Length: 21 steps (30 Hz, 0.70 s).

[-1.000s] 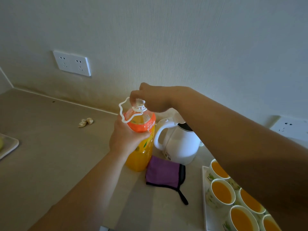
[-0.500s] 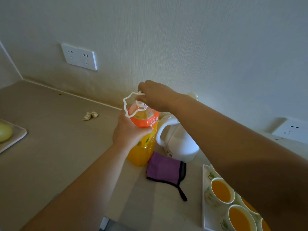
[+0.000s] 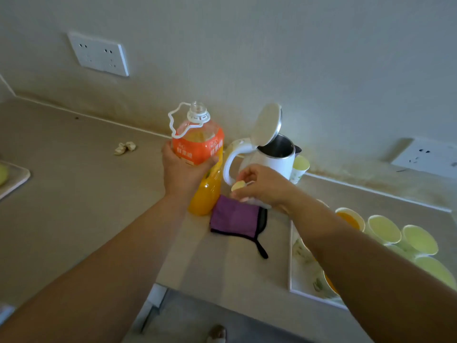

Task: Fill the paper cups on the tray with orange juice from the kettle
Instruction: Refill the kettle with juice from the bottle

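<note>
An orange juice bottle (image 3: 197,144) with an orange label and a white carry loop stands on the counter, its neck uncapped. My left hand (image 3: 181,174) grips its body. My right hand (image 3: 259,185) holds the bottle cap (image 3: 238,185) low in front of the white kettle (image 3: 274,157), whose lid stands open. On the white tray (image 3: 294,273) at the right are several paper cups; one (image 3: 350,217) shows juice, others (image 3: 384,229) look empty. My right forearm hides part of the tray.
A purple cloth (image 3: 235,219) lies in front of the kettle. One more paper cup (image 3: 299,167) stands behind the kettle. A crumpled scrap (image 3: 125,147) sits near the wall, a plate (image 3: 14,178) at the far left. Wall sockets (image 3: 99,54) are above the counter.
My right hand has taken the cap off the bottle and come down in front of the kettle. The kettle lid now shows open. The view has shifted, showing more cups.
</note>
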{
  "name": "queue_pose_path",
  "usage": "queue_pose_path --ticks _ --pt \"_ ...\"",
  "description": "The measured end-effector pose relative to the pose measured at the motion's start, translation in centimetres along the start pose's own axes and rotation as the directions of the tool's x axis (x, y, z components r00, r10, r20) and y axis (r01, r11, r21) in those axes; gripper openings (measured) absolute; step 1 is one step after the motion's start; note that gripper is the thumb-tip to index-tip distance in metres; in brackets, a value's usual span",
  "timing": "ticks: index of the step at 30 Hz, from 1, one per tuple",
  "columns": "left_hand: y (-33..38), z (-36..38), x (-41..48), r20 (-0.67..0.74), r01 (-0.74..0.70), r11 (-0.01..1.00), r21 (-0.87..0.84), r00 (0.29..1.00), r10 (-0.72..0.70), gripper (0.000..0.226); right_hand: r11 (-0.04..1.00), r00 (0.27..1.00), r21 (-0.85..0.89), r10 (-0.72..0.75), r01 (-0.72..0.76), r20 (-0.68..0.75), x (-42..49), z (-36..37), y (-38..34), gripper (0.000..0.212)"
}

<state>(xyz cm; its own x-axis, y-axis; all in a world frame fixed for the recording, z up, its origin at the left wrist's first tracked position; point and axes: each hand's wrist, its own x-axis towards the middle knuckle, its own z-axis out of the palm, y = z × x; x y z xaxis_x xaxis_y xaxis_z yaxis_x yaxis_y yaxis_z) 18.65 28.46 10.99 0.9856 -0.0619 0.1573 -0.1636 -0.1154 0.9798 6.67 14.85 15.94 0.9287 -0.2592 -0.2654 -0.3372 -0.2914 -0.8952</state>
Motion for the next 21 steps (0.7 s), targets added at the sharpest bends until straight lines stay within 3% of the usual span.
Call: queue_pose_path --ticks 3,6,14,18,21 --pt "0.0 0.5 -0.5 -0.028 -0.012 0.999 0.047 1.0 0.013 0.102 0.959 0.992 -0.263 0.121 -0.107 0.039 -0.4 1.9 5.8 0.045" --pt "-0.6 0.8 -1.1 -0.037 -0.016 0.997 0.077 0.999 0.019 0.094 0.889 0.984 -0.433 0.177 -0.149 0.024 -0.6 3.6 10.6 0.043" --pt "-1.7 0.4 -0.7 -0.016 0.01 0.995 0.095 1.0 -0.008 0.093 0.844 0.99 -0.529 0.131 -0.087 0.046 -0.1 7.0 15.4 0.035" --pt "-1.6 0.2 -0.4 -0.011 0.021 0.995 0.099 1.0 -0.02 0.09 0.693 0.985 -0.72 0.15 -0.043 0.086 -0.6 7.0 14.0 0.062" --pt "-0.9 0.2 -0.2 -0.003 0.038 0.994 0.106 0.999 -0.038 0.086 0.706 0.999 -0.708 0.028 -0.002 0.025 -0.9 6.0 11.4 0.059"
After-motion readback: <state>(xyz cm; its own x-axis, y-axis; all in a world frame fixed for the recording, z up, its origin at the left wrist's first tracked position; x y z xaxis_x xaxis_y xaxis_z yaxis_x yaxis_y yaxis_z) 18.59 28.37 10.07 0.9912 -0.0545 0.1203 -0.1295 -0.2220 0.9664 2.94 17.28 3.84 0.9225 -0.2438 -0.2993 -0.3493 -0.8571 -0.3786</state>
